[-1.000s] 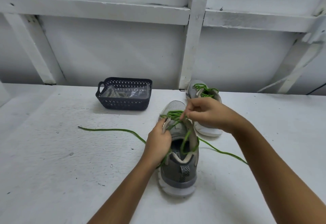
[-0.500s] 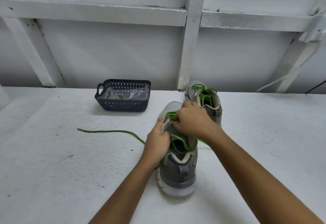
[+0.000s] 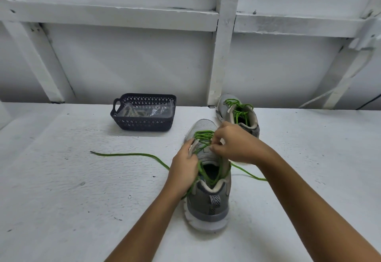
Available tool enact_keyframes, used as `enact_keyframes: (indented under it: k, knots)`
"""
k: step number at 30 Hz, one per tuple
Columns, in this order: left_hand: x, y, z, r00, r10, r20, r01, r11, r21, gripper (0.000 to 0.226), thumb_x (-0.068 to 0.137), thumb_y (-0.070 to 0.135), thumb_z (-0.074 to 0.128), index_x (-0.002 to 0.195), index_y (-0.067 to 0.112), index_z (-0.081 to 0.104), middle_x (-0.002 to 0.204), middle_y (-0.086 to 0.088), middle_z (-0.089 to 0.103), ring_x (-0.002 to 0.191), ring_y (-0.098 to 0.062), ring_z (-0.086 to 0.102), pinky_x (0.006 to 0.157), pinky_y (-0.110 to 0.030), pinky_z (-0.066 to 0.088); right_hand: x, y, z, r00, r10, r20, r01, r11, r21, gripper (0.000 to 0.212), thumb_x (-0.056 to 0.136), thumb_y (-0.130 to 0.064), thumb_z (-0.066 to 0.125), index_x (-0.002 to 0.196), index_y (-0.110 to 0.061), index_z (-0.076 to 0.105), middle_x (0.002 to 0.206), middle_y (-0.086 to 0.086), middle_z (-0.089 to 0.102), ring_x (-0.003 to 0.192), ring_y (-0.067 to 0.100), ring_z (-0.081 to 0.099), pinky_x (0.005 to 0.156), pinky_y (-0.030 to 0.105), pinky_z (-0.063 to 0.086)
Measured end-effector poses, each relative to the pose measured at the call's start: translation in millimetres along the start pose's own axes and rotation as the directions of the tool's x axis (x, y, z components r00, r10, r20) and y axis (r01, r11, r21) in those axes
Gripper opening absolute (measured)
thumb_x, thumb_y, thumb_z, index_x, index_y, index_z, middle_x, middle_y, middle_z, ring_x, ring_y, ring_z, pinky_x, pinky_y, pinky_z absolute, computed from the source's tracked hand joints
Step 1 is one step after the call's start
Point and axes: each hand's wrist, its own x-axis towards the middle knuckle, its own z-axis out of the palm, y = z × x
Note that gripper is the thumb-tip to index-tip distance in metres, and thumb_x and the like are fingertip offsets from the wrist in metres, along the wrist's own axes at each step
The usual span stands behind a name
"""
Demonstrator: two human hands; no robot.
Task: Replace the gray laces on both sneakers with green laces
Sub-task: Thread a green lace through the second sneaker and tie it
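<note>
Clearly the right hand (image 3: pixel 237 144) pinches green lace (image 3: pixel 203 134) atop the sneaker (image 3: pixel 208 208).

Both bare forearms reach in from the lower edge, the left from about 6 o'clock and the right from about 4 o'clock, and the hands meet near the middle. The left hand (image 3: pixel 184 163) lies back-up, its fingers (image 3: pixel 190 145) curled on the side of the near sneaker (image 3: pixel 208 206). The right hand (image 3: pixel 239 144), at 2 o'clock of the left, pinches the green lace (image 3: pixel 203 134) between thumb and curled fingers.
</note>
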Motion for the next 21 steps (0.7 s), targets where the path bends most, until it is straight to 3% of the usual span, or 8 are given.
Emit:
enact_keyframes:
  k: [3, 5, 7, 9, 12, 15, 18, 21]
  knots:
    - [1, -1, 0, 1.000, 0.011, -0.002, -0.011, 1.000, -0.010, 0.046, 0.095, 0.006, 0.039, 0.138, 0.023, 0.046, 0.115, 0.004, 0.057, 0.078, -0.005, 0.055, 0.078, -0.034, 0.051, -6, -6, -13, 0.998, 0.066, -0.017, -0.062, 0.979, 0.193, 0.015, 0.088, -0.020, 0.055, 0.077, -0.016, 0.064, 0.079, -0.003, 0.055, 0.075, 0.013, 0.052, 0.063, 0.026, 0.040]
    - [1, -3, 0, 1.000, 0.002, 0.002, -0.002, 1.000, -0.031, 0.044, 0.095, 0.010, 0.043, 0.136, 0.026, 0.046, 0.117, 0.006, 0.057, 0.075, -0.001, 0.055, 0.078, -0.034, 0.053, -6, -11, -22, 0.983, 0.180, -0.027, -0.143, 0.853, 0.502, 0.022, 0.090, -0.015, 0.051, 0.069, -0.015, 0.058, 0.064, -0.003, 0.054, 0.062, 0.011, 0.049, 0.059, 0.025, 0.038]
    - [-1, -1, -2, 1.000, 0.011, 0.028, -0.010, 0.999, -0.043, 0.044, 0.095, 0.014, 0.046, 0.135, 0.031, 0.044, 0.119, 0.011, 0.054, 0.075, 0.007, 0.052, 0.069, -0.015, 0.051, -3, -13, -32, 0.971, 0.233, 0.046, -0.164, 0.518, 0.839, 0.024, 0.094, -0.012, 0.046, 0.071, -0.012, 0.054, 0.061, 0.000, 0.056, 0.057, 0.014, 0.053, 0.058, 0.025, 0.044]
    - [-4, 1, -4, 0.996, 0.064, 0.055, -0.062, 0.998, -0.028, 0.045, 0.096, 0.019, 0.049, 0.138, 0.034, 0.040, 0.126, 0.011, 0.051, 0.092, 0.006, 0.054, 0.076, -0.007, 0.044, -1, -17, -40, 0.978, 0.169, 0.122, -0.147, 0.142, 0.979, 0.022, 0.096, -0.016, 0.043, 0.077, -0.013, 0.052, 0.058, 0.001, 0.056, 0.050, 0.014, 0.056, 0.055, 0.025, 0.051]
    - [-8, 7, -4, 0.981, 0.192, 0.035, -0.192, 0.981, -0.002, 0.037, 0.093, 0.044, 0.046, 0.129, 0.037, 0.049, 0.137, 0.012, 0.045, 0.126, -0.002, 0.041, 0.099, -0.016, 0.031, 4, -25, -52, 0.988, 0.112, 0.108, -0.088, -0.168, 0.982, 0.020, 0.096, -0.015, 0.042, 0.080, -0.013, 0.052, 0.054, -0.001, 0.055, 0.046, 0.012, 0.059, 0.057, 0.029, 0.057]
    - [-13, 20, -6, 0.934, 0.357, 0.028, -0.357, 0.934, -0.009, 0.044, 0.086, 0.067, 0.038, 0.111, 0.037, 0.058, 0.127, 0.014, 0.045, 0.123, 0.006, 0.040, 0.097, -0.006, 0.028, 12, -36, -62, 0.987, 0.123, 0.104, -0.049, -0.390, 0.920, 0.022, 0.097, -0.008, 0.040, 0.077, -0.006, 0.051, 0.053, 0.003, 0.055, 0.044, 0.012, 0.059, 0.053, 0.029, 0.057]
    - [-18, 37, -9, 0.861, 0.480, 0.168, -0.494, 0.868, 0.050, 0.047, 0.082, 0.063, 0.051, 0.109, 0.027, 0.065, 0.118, 0.015, 0.052, 0.113, 0.010, 0.046, 0.092, -0.001, 0.029, 24, -43, -64, 0.981, 0.173, 0.092, -0.003, -0.453, 0.891, 0.028, 0.098, -0.003, 0.034, 0.074, -0.001, 0.047, 0.050, 0.007, 0.054, 0.040, 0.013, 0.057, 0.047, 0.028, 0.056]
    - [-16, 46, -9, 0.845, 0.481, 0.232, -0.506, 0.861, 0.058, 0.019, 0.087, 0.033, 0.063, 0.101, 0.022, 0.070, 0.107, 0.011, 0.061, 0.104, 0.004, 0.054, 0.089, -0.005, 0.035, 32, -47, -63, 0.973, 0.216, 0.080, 0.037, -0.491, 0.870, 0.028, 0.099, -0.001, 0.031, 0.075, -0.001, 0.045, 0.056, 0.010, 0.052, 0.036, 0.014, 0.056, 0.045, 0.029, 0.054]
